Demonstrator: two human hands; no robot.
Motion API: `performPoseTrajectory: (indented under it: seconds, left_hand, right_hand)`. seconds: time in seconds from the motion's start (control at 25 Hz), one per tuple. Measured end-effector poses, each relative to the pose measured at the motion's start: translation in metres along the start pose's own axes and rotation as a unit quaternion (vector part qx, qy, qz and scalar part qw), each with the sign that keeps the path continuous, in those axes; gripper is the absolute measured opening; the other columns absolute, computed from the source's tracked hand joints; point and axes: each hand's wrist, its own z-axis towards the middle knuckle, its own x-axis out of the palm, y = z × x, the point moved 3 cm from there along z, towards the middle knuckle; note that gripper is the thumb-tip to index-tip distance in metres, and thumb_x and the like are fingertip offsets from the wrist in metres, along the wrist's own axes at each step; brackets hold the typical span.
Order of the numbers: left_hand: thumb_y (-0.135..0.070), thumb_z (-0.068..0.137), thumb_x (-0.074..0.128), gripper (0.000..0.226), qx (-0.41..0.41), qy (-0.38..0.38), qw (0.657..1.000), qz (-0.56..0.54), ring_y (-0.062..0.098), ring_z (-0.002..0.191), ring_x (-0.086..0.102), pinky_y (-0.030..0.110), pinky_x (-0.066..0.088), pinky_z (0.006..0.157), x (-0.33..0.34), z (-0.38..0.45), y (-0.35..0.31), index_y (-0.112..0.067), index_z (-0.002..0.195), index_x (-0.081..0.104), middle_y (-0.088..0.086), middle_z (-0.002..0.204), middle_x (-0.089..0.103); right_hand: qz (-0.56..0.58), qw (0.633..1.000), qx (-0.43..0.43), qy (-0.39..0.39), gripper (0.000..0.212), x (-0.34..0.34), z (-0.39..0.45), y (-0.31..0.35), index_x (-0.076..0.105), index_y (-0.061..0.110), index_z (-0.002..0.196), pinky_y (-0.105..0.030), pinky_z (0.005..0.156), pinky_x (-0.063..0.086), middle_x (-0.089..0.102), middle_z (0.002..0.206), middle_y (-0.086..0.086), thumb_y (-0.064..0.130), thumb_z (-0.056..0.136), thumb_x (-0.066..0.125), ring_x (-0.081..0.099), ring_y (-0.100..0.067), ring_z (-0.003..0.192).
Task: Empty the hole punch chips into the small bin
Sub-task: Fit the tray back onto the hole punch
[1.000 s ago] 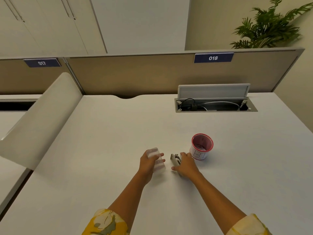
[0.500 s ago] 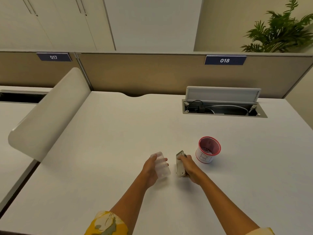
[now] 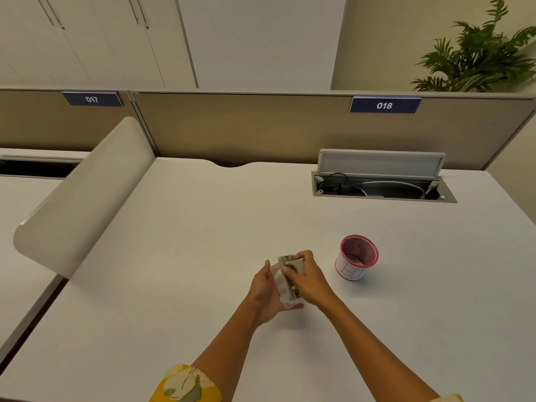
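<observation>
My two hands meet above the white desk [image 3: 203, 227]. My right hand [image 3: 310, 281] grips the small metal hole punch [image 3: 291, 264], its underside turned towards my left hand. Pressed against the punch is its clear plastic chip tray [image 3: 285, 294], which my left hand [image 3: 265, 291] holds from the left. The small bin [image 3: 356, 261], a white cup with a red scalloped rim and dark chips inside, stands upright on the desk just right of my hands.
An open cable box [image 3: 383, 184] with its lid raised is sunk into the desk at the back right. A curved white divider [image 3: 81, 198] borders the desk on the left, and a tan partition [image 3: 246, 126] runs along the back.
My hands were apart, the left holding the clear tray and the right the punch on the desk. Now they have come together, tray against punch, lifted off the desk.
</observation>
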Motion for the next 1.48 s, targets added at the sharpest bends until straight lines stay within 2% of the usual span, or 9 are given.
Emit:
performPoseTrajectory:
  seconds: [0.12,0.24,0.56,0.72,0.92,1.08,1.28,1.48]
  left_hand:
    - [-0.057,0.103,0.012,0.068,-0.005,0.001,1.0,-0.021,0.041,0.126,0.058,0.069,0.038,0.107,0.005,-0.004,-0.004,-0.02,0.139,0.055,0.018,0.138,0.061]
    - [-0.054,0.104,0.012,0.066,-0.008,-0.005,1.0,-0.019,0.04,0.127,0.057,0.067,0.04,0.107,0.009,-0.006,-0.005,-0.019,0.141,0.053,0.018,0.14,0.059]
    - [-0.05,0.105,0.014,0.061,-0.015,0.002,0.999,-0.042,0.036,0.127,0.057,0.064,0.042,0.103,0.017,-0.006,-0.007,-0.024,0.136,0.059,0.014,0.137,0.063]
    - [-0.048,0.106,0.014,0.057,-0.014,0.009,0.999,-0.029,0.034,0.126,0.057,0.066,0.036,0.109,0.021,-0.005,-0.009,-0.026,0.136,0.057,0.012,0.137,0.062]
    - [-0.046,0.105,0.031,0.047,0.002,0.019,1.0,0.021,0.033,0.121,0.06,0.063,0.041,0.107,0.027,-0.005,-0.013,-0.024,0.134,0.06,0.014,0.134,0.064]
    - [-0.033,0.105,0.041,0.039,0.036,0.013,0.995,0.095,0.03,0.118,0.061,0.054,0.052,0.095,0.026,-0.007,-0.016,-0.018,0.136,0.059,0.016,0.135,0.063]
    - [-0.03,0.106,0.038,0.037,0.061,0.0,0.993,0.098,0.027,0.109,0.065,0.042,0.059,0.077,0.024,-0.007,-0.015,-0.018,0.127,0.066,0.011,0.122,0.07]
    - [-0.031,0.106,0.039,0.038,0.096,-0.013,0.99,0.105,0.022,0.104,0.07,0.032,0.059,0.076,0.023,-0.006,-0.012,-0.016,0.124,0.068,0.011,0.118,0.073]
  right_hand:
    - [0.001,1.0,-0.007,-0.004,0.032,0.002,-0.001,0.0,0.037,0.014,0.116,-0.016,0.07,0.049,0.055,0.118,-0.01,0.024,0.095,0.059,0.06,-0.02,0.098]
    - [0.009,1.0,-0.009,-0.009,0.028,0.004,-0.003,0.001,0.036,0.017,0.115,-0.016,0.069,0.05,0.055,0.115,-0.006,0.024,0.096,0.056,0.06,-0.016,0.095]
    - [-0.013,0.999,-0.041,-0.013,0.024,0.005,-0.007,-0.005,0.037,0.019,0.112,-0.011,0.065,0.047,0.056,0.111,-0.003,0.021,0.096,0.056,0.059,-0.008,0.091]
    - [-0.017,0.998,-0.053,-0.012,0.023,0.002,-0.01,-0.009,0.037,0.02,0.111,-0.012,0.064,0.049,0.056,0.109,-0.001,0.022,0.097,0.055,0.061,-0.008,0.09]
    - [0.005,0.998,-0.06,-0.021,0.023,-0.001,-0.011,-0.012,0.038,0.023,0.111,-0.012,0.063,0.052,0.056,0.106,0.002,0.023,0.097,0.056,0.063,-0.009,0.09]
    - [0.003,0.997,-0.071,-0.022,0.022,-0.003,-0.011,-0.015,0.038,0.023,0.11,-0.011,0.063,0.052,0.055,0.104,0.004,0.022,0.097,0.055,0.062,-0.009,0.091]
    - [-0.005,0.997,-0.071,-0.017,0.023,-0.006,-0.01,-0.02,0.037,0.025,0.111,-0.009,0.062,0.051,0.055,0.107,0.003,0.023,0.097,0.055,0.061,-0.008,0.093]
    - [-0.022,0.997,-0.077,-0.021,0.026,-0.006,-0.008,-0.021,0.037,0.027,0.11,-0.007,0.061,0.05,0.054,0.104,0.007,0.025,0.095,0.058,0.061,-0.007,0.091]
